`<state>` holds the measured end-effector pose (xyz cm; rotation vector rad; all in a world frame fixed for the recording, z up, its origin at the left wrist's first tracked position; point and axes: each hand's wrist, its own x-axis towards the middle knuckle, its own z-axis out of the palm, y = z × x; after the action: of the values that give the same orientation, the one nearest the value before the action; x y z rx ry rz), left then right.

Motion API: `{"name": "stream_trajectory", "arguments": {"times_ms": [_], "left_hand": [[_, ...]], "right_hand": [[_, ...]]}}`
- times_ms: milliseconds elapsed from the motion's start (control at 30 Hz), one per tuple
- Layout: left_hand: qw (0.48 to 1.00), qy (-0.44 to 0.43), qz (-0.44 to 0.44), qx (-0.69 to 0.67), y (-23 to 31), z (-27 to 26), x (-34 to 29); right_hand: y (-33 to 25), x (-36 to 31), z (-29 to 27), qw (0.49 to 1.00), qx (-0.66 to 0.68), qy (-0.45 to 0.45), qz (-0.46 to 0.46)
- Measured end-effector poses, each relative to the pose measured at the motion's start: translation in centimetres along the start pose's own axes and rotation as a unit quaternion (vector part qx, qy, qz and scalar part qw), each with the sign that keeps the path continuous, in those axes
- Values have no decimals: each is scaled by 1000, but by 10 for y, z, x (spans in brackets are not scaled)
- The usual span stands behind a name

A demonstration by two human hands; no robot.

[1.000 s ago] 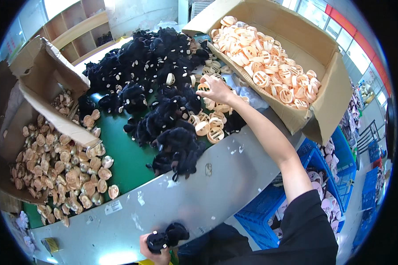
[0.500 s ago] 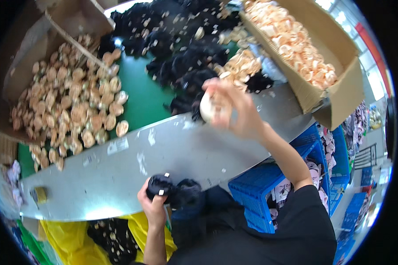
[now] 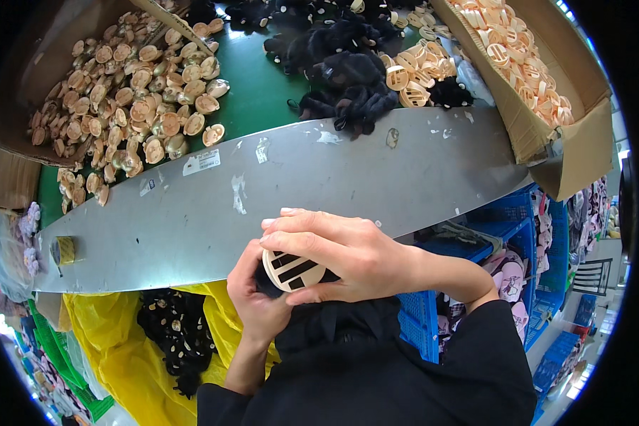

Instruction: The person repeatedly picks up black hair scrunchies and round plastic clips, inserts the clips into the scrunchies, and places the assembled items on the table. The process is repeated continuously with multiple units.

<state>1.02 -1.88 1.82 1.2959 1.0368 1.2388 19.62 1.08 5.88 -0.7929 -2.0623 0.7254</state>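
Close to my body, both hands meet at a round cream plastic disc [image 3: 290, 270] with long slots. My right hand [image 3: 358, 255] arches over it, fingers along the far rim and thumb at the near edge. Black fuzzy material shows through the slots. From below and the left, my left hand [image 3: 259, 305] grips a black plush piece [image 3: 266, 284] under the disc. Most of that piece is hidden by my fingers, so I cannot tell whether the disc is seated in it.
Across the grey metal table edge [image 3: 192, 213] lie black plush pieces [image 3: 348, 74], slotted discs [image 3: 422, 67] and beige-and-gold shells [image 3: 142, 110]. A cardboard box [image 3: 579, 160] of discs stands right. Tape [image 3: 64, 250] sits left. Below are a yellow bag [image 3: 113, 341] and blue crates [image 3: 419, 319].
My right hand has come down from above the table's edge with the cream disc to my left hand, onto the black plush piece. The view has shifted, so the table appears higher.
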Motion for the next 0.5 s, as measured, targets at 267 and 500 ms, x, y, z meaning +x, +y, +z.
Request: {"name": "stream_trajectory", "arguments": {"times_ms": [267,500], "left_hand": [[992,21,77,100,-1,-12,-8],[923,65,189,329,10,-19,1]], "right_hand": [[-13,-5,4,999,-25,-4,43],[-22,5,4,997,-43,-3,56]]}}
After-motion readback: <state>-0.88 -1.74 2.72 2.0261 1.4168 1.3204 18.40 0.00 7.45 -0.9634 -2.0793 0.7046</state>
